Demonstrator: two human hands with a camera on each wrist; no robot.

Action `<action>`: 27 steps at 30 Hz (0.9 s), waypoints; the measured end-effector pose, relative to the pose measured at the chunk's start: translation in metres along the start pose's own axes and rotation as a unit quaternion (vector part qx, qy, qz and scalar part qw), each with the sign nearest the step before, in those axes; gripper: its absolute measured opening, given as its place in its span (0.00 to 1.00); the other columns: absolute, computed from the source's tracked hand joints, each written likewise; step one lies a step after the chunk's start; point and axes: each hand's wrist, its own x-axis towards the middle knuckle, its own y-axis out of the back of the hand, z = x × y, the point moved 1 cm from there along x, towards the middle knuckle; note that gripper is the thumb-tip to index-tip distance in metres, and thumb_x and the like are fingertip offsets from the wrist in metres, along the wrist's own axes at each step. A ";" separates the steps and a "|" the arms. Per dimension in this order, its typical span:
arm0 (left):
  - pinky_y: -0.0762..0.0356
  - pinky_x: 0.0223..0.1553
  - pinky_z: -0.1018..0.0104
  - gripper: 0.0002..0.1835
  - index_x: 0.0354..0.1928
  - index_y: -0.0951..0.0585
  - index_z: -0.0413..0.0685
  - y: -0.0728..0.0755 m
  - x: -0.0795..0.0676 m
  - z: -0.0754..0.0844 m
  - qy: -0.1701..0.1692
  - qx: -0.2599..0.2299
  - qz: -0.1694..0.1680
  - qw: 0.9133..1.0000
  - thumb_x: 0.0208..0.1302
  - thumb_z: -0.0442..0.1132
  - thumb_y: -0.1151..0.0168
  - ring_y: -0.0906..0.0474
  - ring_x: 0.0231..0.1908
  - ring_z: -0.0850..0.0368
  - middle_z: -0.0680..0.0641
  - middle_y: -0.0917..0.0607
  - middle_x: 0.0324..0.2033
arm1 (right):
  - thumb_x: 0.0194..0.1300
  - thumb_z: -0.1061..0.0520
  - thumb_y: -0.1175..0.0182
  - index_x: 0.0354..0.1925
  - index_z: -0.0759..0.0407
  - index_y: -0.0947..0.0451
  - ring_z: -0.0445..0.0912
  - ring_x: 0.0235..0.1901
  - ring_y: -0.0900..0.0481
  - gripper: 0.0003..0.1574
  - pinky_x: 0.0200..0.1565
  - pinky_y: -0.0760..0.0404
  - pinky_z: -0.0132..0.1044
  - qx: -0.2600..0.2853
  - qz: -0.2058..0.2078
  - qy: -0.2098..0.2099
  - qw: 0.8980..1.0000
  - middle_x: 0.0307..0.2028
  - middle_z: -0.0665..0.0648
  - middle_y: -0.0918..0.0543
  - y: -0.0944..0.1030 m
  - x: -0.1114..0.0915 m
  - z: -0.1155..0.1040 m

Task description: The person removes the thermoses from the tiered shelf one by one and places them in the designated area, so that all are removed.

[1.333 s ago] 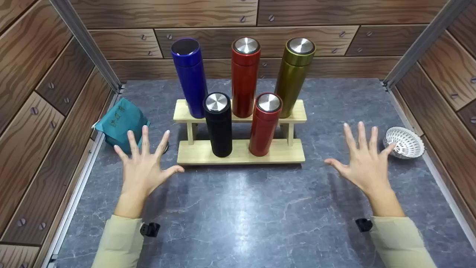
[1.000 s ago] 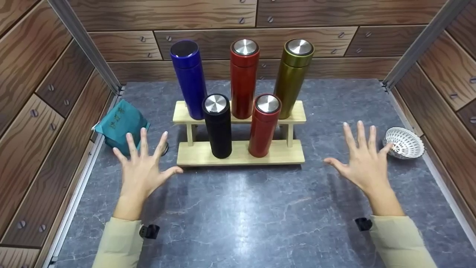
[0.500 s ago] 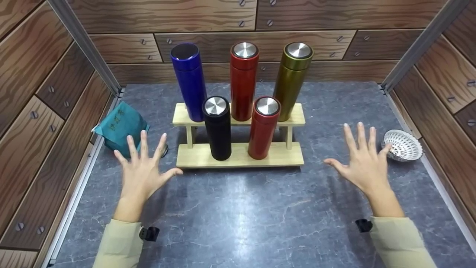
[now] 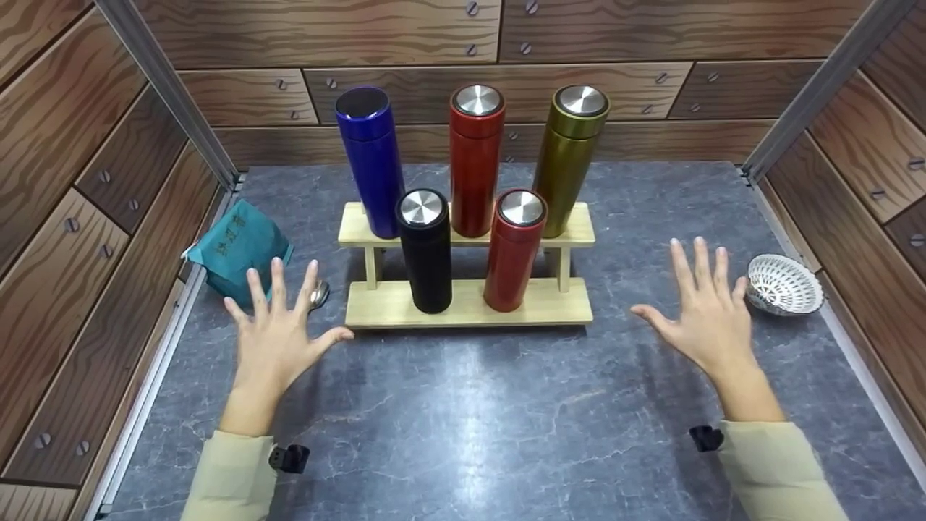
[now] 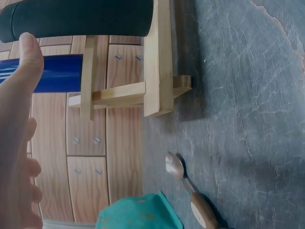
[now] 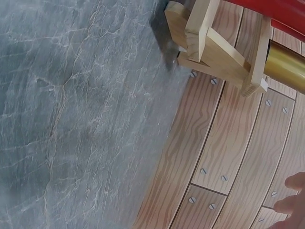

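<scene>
In the head view, the left hand hides part of the spoon; lettering on the pouch is illegibly small.

The blue flask looks glossy, the rack wooden

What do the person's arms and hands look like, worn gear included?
The left hand and right hand are bare, with no gloves or rings visible. The sleeves are pale khaki, and a small black device juts out on the thumb side at each wrist.
</scene>
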 end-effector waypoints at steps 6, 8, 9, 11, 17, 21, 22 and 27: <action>0.69 0.54 0.19 0.55 0.73 0.61 0.65 -0.003 -0.001 -0.001 0.000 -0.017 0.006 1.000 0.48 0.80 0.55 0.74 0.67 0.35 0.36 0.63 0.70 | 0.52 0.26 0.42 0.73 0.47 0.59 0.60 0.68 0.58 0.62 0.59 0.48 0.72 0.028 0.037 -0.003 0.999 0.71 0.60 0.55 0.000 0.001 0.000; 0.66 0.54 0.18 0.55 0.73 0.60 0.64 -0.004 -0.002 -0.002 0.003 -0.029 0.009 1.000 0.49 0.78 0.53 0.72 0.67 0.34 0.36 0.62 0.70 | 0.52 0.27 0.42 0.73 0.49 0.57 0.59 0.68 0.57 0.62 0.59 0.46 0.71 0.041 0.047 -0.002 0.998 0.71 0.60 0.53 0.001 0.002 -0.001; 0.64 0.54 0.18 0.55 0.73 0.60 0.63 -0.004 -0.002 -0.003 0.005 -0.035 0.010 0.999 0.49 0.77 0.51 0.71 0.67 0.34 0.36 0.62 0.70 | 0.52 0.27 0.42 0.73 0.50 0.56 0.59 0.68 0.56 0.61 0.59 0.45 0.71 0.048 0.053 -0.002 0.997 0.71 0.60 0.52 0.001 0.002 -0.001; 0.62 0.54 0.19 0.55 0.73 0.60 0.60 -0.004 -0.003 -0.003 0.011 -0.051 0.013 0.999 0.51 0.74 0.48 0.69 0.67 0.33 0.36 0.61 0.70 | 0.52 0.27 0.42 0.72 0.50 0.55 0.59 0.68 0.55 0.61 0.59 0.43 0.70 0.061 0.062 0.000 0.996 0.70 0.60 0.51 0.001 0.003 -0.001; 0.58 0.55 0.20 0.52 0.73 0.56 0.55 -0.005 -0.004 -0.004 0.044 -0.121 0.012 0.992 0.54 0.70 0.46 0.64 0.67 0.33 0.35 0.57 0.70 | 0.53 0.24 0.46 0.71 0.53 0.50 0.60 0.66 0.47 0.59 0.60 0.37 0.65 0.081 0.106 0.022 0.991 0.69 0.60 0.46 0.001 0.008 -0.003; 0.56 0.57 0.22 0.50 0.73 0.55 0.54 -0.008 -0.005 -0.005 0.069 -0.169 0.008 0.983 0.57 0.68 0.47 0.60 0.67 0.33 0.35 0.54 0.70 | 0.54 0.23 0.50 0.69 0.57 0.44 0.60 0.63 0.38 0.57 0.59 0.32 0.58 0.102 0.171 0.050 0.979 0.66 0.59 0.38 0.002 0.013 -0.008; 0.55 0.58 0.23 0.49 0.73 0.55 0.54 -0.009 -0.006 -0.005 0.076 -0.178 0.010 0.981 0.57 0.68 0.47 0.59 0.67 0.34 0.36 0.53 0.70 | 0.55 0.23 0.50 0.68 0.58 0.42 0.60 0.62 0.36 0.56 0.58 0.30 0.58 0.108 0.187 0.056 0.975 0.65 0.59 0.36 0.003 0.014 -0.009; 0.39 0.52 0.25 0.47 0.72 0.50 0.51 -0.016 -0.008 -0.004 0.101 -0.206 0.039 0.973 0.58 0.66 0.46 0.52 0.67 0.37 0.38 0.47 0.69 | 0.57 0.27 0.47 0.64 0.60 0.36 0.59 0.57 0.30 0.50 0.53 0.25 0.56 0.157 0.249 0.066 0.953 0.60 0.61 0.29 0.007 0.020 -0.013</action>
